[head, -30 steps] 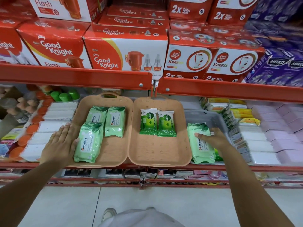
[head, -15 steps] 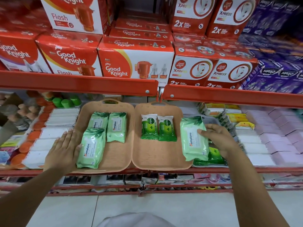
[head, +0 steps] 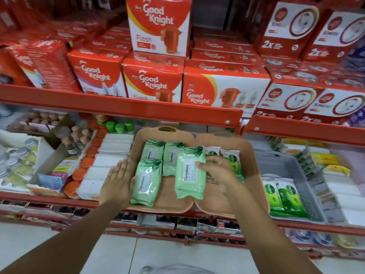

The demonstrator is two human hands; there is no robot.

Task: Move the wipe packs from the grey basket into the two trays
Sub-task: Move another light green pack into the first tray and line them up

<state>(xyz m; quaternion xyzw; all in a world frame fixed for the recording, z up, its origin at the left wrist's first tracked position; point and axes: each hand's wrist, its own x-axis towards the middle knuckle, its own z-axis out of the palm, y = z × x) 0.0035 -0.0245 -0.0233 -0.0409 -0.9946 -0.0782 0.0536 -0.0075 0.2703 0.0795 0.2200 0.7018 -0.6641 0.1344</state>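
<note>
Two tan trays sit side by side on the shelf. The left tray [head: 167, 196] holds three light green Himalaya wipe packs, the nearest one [head: 145, 182] at its front left. My right hand [head: 219, 171] grips a fourth light green Himalaya pack [head: 189, 173] over the right part of the left tray, at the seam with the right tray [head: 254, 182]. The right tray holds two dark green Dettol packs [head: 234, 159], partly hidden by my hand. My left hand [head: 118, 180] lies flat on the left tray's rim. The grey basket [head: 284, 167] at the right holds two Dettol packs [head: 284, 196].
A red shelf rail [head: 122, 107] runs above the trays, with Good Knight boxes [head: 154, 84] stacked on it. White boxes [head: 102, 171] and orange caps stand left of the trays. Stacked small boxes [head: 339, 186] fill the shelf right of the basket.
My right hand lifted the light green pack out of the grey basket and carried it left across the right tray to the left tray. My left hand stayed on the rim.
</note>
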